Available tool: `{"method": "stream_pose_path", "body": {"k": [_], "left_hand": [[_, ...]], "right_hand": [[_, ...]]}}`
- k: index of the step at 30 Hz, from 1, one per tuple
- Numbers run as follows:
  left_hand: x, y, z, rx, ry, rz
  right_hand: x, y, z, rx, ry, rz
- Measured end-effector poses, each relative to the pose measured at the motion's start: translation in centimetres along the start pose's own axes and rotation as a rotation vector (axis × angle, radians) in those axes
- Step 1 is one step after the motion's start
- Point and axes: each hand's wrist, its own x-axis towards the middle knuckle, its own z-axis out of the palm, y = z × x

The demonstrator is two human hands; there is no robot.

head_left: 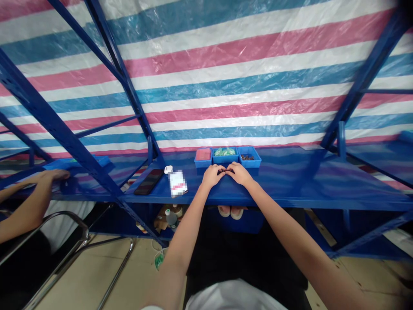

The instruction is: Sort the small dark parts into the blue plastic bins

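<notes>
My left hand [213, 175] and my right hand [240, 173] meet over the blue shelf, fingertips nearly touching. The fingers of both are bent into a pinch, and anything between them is too small and dark to name. Just beyond the hands, three small blue bins stand in a row. The left bin [203, 163] holds something flat and pinkish red. Green and white small packets [225, 151] fill the middle bin [225, 159]. Small dark brown pieces [248, 157] lie in the right bin [250, 164].
Left of my hands lie a dark phone [149, 181], a white earbud case [168, 169] and a blurred-out white pack [177, 183]. Blue posts [111, 47] frame the shelf [290, 181]. A striped sheet [238, 77] hangs behind. Another person's hand [56, 174] rests further left. Bottles [171, 218] stand below.
</notes>
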Motion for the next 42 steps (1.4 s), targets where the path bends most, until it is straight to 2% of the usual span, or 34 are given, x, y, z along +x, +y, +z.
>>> {"method": "stream_pose_path", "body": {"k": [7, 11, 14, 18, 21, 27, 30, 32, 34, 37, 40, 42], "left_hand": [[0.2, 0.0, -0.1, -0.069, 0.012, -0.029], [0.2, -0.1, 0.0, -0.126, 0.015, -0.07], [0.2, -0.3, 0.3, -0.127, 0.03, -0.113], [0.3, -0.8, 0.7, -0.132, 0.079, -0.109], [0.4, -1.0, 0.9, -0.14, 0.102, -0.101], [0.4, -1.2, 1.1, -0.154, 0.111, -0.101], [0.3, -1.0, 0.9, -0.145, 0.108, -0.106], [0.3, -0.9, 0.7, -0.133, 0.113, -0.111], [0.3, -0.8, 0.6, -0.125, 0.122, -0.117], [0.3, -0.8, 0.6, -0.121, 0.128, -0.13], [0.3, -0.8, 0.6, -0.107, 0.129, -0.141], [0.3, -0.8, 0.7, -0.083, 0.122, -0.143]], "right_hand": [[0.2, -0.2, -0.2, 0.024, -0.003, -0.01], [0.3, -0.2, -0.2, 0.059, -0.01, 0.032], [0.4, 0.0, -0.1, 0.091, 0.05, 0.089], [0.4, 0.2, -0.2, 0.219, 0.191, 0.137], [0.4, 0.1, -0.2, 0.277, 0.262, 0.101], [0.4, -0.2, -0.2, 0.264, 0.252, 0.025], [0.3, -0.2, -0.9, 0.162, 0.35, 0.019], [0.2, 0.2, -1.4, 0.045, 0.472, 0.103], [0.0, 0.5, -1.8, -0.084, 0.586, 0.264], [-0.3, 0.8, -2.1, -0.223, 0.651, 0.435], [-0.4, 0.4, -1.9, -0.263, 0.614, 0.34], [-0.4, -0.1, -1.6, -0.224, 0.506, 0.19]]}}
